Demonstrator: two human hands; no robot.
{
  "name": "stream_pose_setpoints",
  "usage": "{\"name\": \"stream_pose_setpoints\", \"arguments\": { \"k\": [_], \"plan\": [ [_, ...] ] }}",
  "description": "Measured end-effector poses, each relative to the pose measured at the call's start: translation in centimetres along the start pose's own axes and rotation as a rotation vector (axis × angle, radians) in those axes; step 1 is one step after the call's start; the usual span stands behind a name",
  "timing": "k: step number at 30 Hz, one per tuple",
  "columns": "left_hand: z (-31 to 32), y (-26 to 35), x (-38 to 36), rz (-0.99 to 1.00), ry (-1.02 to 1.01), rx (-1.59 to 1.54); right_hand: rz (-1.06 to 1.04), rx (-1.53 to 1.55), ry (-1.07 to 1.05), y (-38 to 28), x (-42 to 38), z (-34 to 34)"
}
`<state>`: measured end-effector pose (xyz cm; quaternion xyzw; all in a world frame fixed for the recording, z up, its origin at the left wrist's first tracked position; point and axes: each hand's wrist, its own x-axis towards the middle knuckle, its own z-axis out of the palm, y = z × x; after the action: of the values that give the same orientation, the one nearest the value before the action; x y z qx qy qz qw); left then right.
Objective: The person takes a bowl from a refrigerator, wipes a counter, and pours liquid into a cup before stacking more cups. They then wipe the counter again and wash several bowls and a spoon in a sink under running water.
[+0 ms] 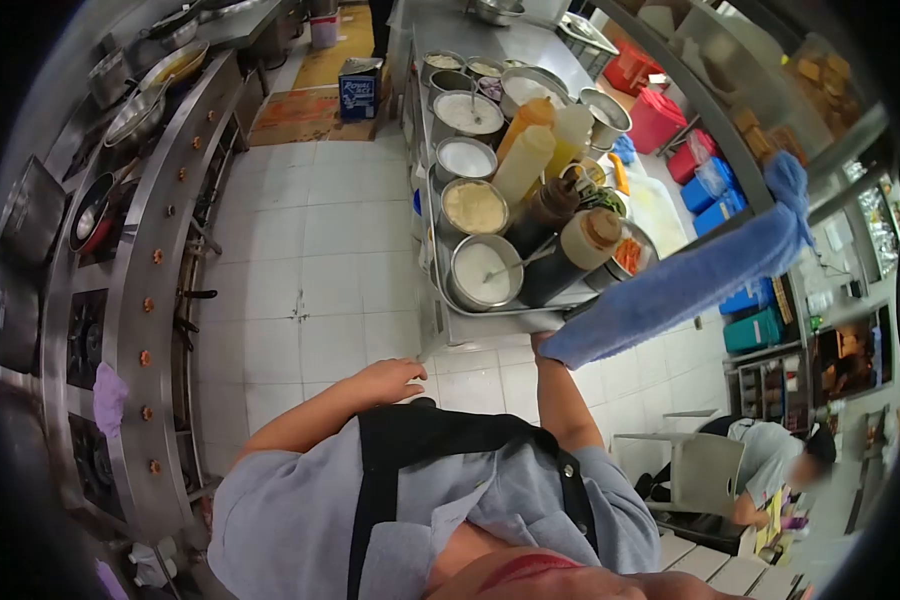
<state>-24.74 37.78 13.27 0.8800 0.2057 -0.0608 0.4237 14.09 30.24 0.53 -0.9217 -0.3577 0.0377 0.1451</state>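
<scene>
My left hand hangs in front of the apron, bent at the elbow. Its fingers are loosely curled, with the thumb apart and nothing visible in them. My right hand reaches to the front edge of the steel counter, mostly hidden behind a long blue cloth wrapped along a rail. Nearest to it on a metal tray stand a dark squeeze bottle and a steel container of white powder with a spoon in it.
More containers and squeeze bottles fill the counter. Gas stoves with pans run along the left. A blue box stands on cardboard ahead. At lower right another person leans over beside a white chair.
</scene>
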Motion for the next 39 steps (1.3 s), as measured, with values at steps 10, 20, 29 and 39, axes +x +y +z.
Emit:
{"name": "stream_pose_setpoints", "arguments": {
  "k": [10, 20, 29, 39],
  "plan": [
    [0.9, -0.1, -1.3, -0.198, 0.129, 0.011, -0.011, 0.162, -0.147, -1.4, 4.7, 1.7],
    [5.2, 7.4, 5.3, 0.049, -0.068, -0.073, 0.144, 1.012, -0.362, 6.5, -7.0, -1.4],
    [14.4, 15.2, 17.3, 0.288, -0.375, 0.114, 0.624, 1.008, -0.320, 19.4, -25.6, -7.9],
    [16.3, 35.8, 19.0, 0.757, -0.372, -0.380, 0.437, 1.096, 0.143, 20.5, -32.8, -27.5]
  ]
}}
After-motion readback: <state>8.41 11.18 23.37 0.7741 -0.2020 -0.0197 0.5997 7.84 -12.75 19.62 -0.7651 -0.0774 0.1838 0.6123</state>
